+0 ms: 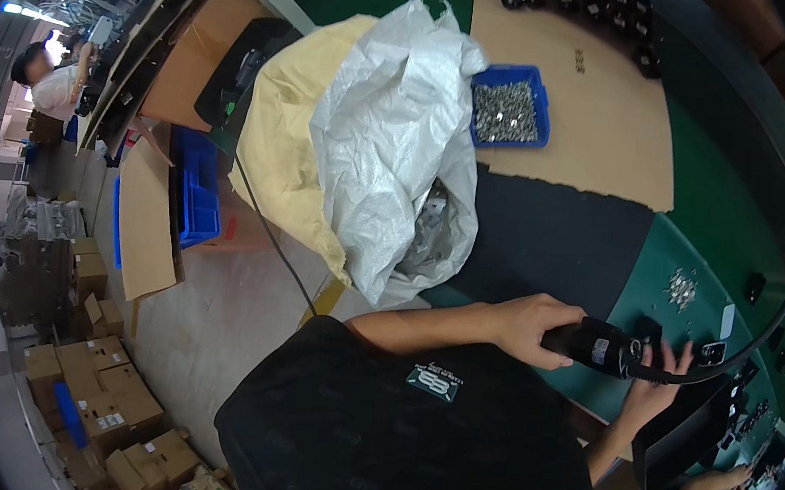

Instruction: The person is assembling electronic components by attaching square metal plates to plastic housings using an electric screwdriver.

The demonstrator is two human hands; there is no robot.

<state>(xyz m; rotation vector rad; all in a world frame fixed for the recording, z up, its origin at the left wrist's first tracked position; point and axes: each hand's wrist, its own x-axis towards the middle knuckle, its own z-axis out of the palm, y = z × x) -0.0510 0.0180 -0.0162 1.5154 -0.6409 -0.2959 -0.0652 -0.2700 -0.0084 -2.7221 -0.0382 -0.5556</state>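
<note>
Two hands [538,331] [650,394], tool [600,347] near table edge [588,396]; open mat [552,244]

Factory workshop — stacked cartons [109,397], green workbench [656,265], blue tray [544,112] of metal parts [504,114].

Black tool [599,348], blue bin [544,112], white sack [390,138]

We wear a black top [342,433] with short sleeves [328,339] that leave our forearms [422,328] bare. Over its dark cloth we make out a faint, scattered pattern of marks, barely lighter than the fabric. On the front sits a green rectangular badge [435,383] with bold, rounded white characters, and small pale lettering [441,371] runs along its upper edge; we cannot tell whether it is printed or sewn. Our left hand [536,331] and right hand [654,383] are bare too.
</note>
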